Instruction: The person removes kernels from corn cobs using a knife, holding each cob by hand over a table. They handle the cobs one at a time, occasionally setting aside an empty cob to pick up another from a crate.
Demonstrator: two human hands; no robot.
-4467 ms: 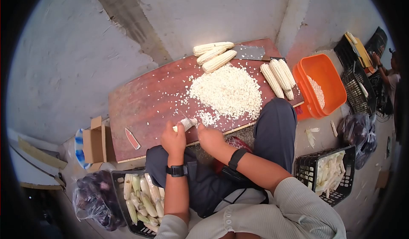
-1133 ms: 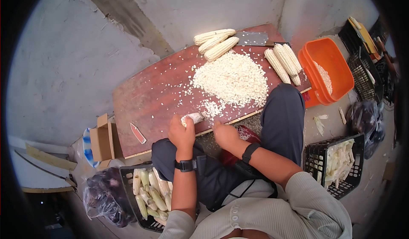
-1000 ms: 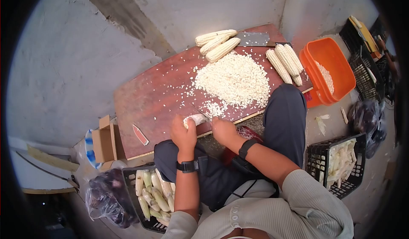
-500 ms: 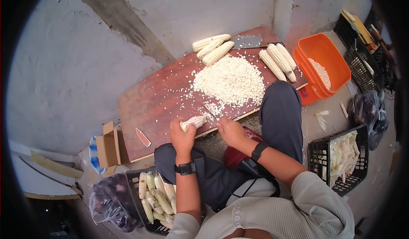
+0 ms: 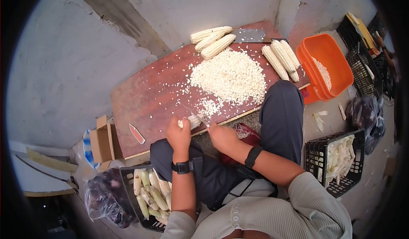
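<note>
My left hand (image 5: 178,135) is wrapped round an ear of corn (image 5: 194,121) at the near edge of the reddish board (image 5: 140,94). My right hand (image 5: 223,137) grips a thin knife (image 5: 197,115), whose blade lies across the ear, pointing up and left. Just beyond the ear is a large heap of cut white kernels (image 5: 230,77), with loose ones scattered around it. Several whole ears (image 5: 218,46) lie behind the heap, and more peeled ears (image 5: 281,56) lie on its right. Fingers hide both the knife's handle and part of the ear.
A cleaver (image 5: 250,35) lies at the board's back edge. An orange bucket (image 5: 303,53) holding kernels stands on the right. Black crates hold husks (image 5: 341,160) and unpeeled corn (image 5: 154,192). A small red-and-white knife-shaped piece (image 5: 136,133) lies on the board's left, near a cardboard box (image 5: 101,146).
The knife has moved left and now crosses the ear, with my right hand closer to my left. The view has shifted slightly.
</note>
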